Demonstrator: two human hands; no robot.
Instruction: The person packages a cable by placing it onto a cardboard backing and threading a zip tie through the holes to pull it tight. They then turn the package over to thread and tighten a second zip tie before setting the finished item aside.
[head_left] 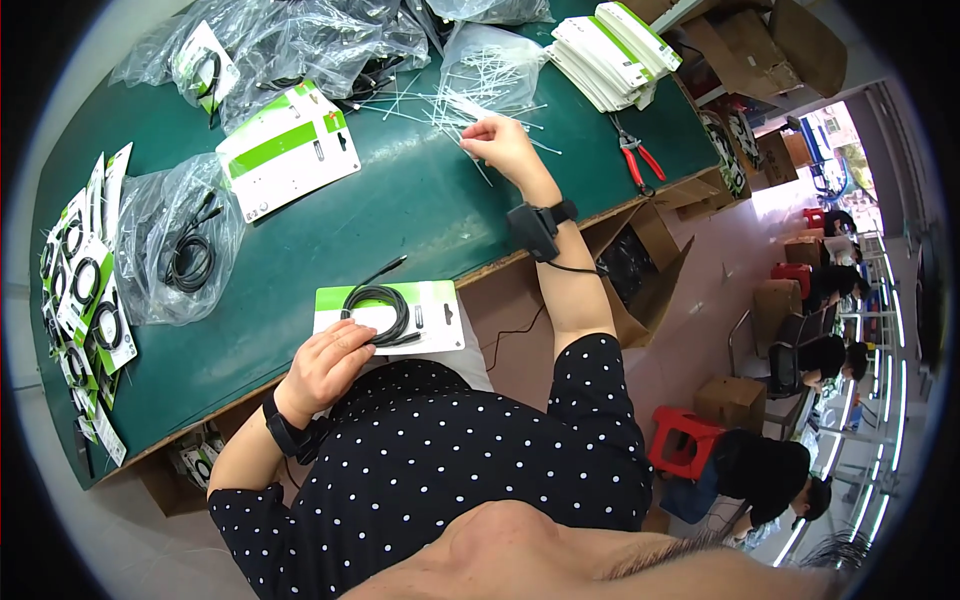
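My left hand [330, 364] presses a coiled black cable [391, 318] against a white-and-green backing card [434, 322] at the table's near edge. Its fingers lie over the lower left of the coil, and one plug sticks out past the card's top. My right hand [508, 152] reaches across the table to a loose pile of thin white cable ties [462, 104]. Thumb and forefinger are pinched together there, with a cable tie [484, 172] showing just below the fingertips.
A stack of blank-backed cards [608, 58] and red-handled cutters [636, 158] lie at the right. Further left are loose cards [290, 150], a bag with a cable [180, 245] and finished carded cables [85, 290]. Open cartons [640, 275] stand beside the table.
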